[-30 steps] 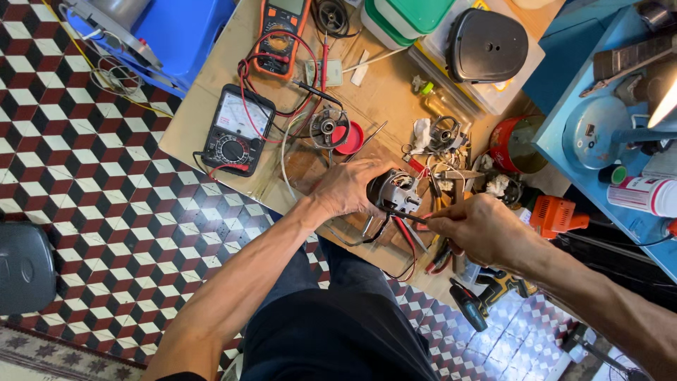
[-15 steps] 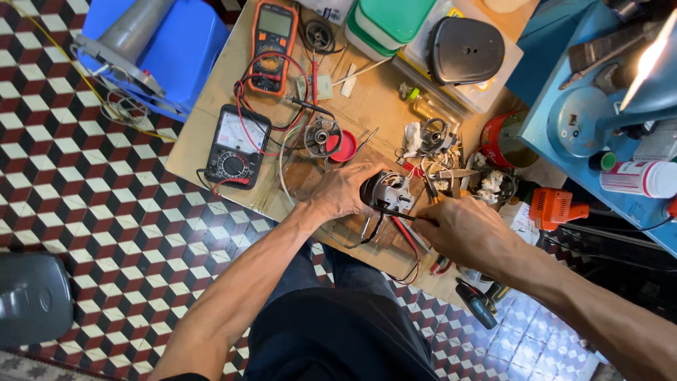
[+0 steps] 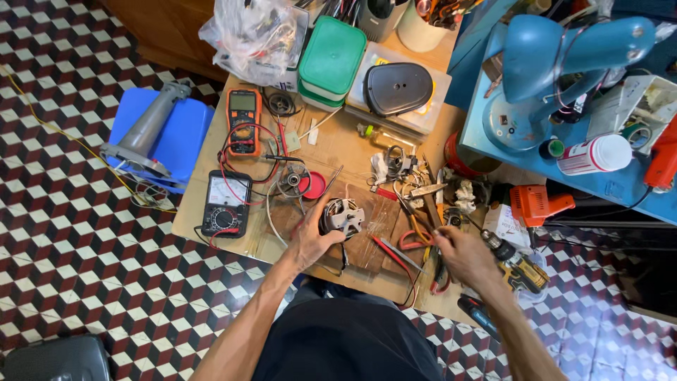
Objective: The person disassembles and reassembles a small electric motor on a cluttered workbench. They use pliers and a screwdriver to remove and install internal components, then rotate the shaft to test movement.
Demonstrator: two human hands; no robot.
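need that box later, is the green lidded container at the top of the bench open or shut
Shut: the green lid sits flat and square over the container, with no gap showing from above. Cannot tell whether it is latched.

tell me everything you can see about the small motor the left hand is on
The small motor is a compact electric motor, a dark round body with a pale metal bracket over its top. It stands on a brown wooden board near the front of the workbench. The left hand grips its near left side. Thin wires trail from it toward the person. A red-handled tool lies just beside it.
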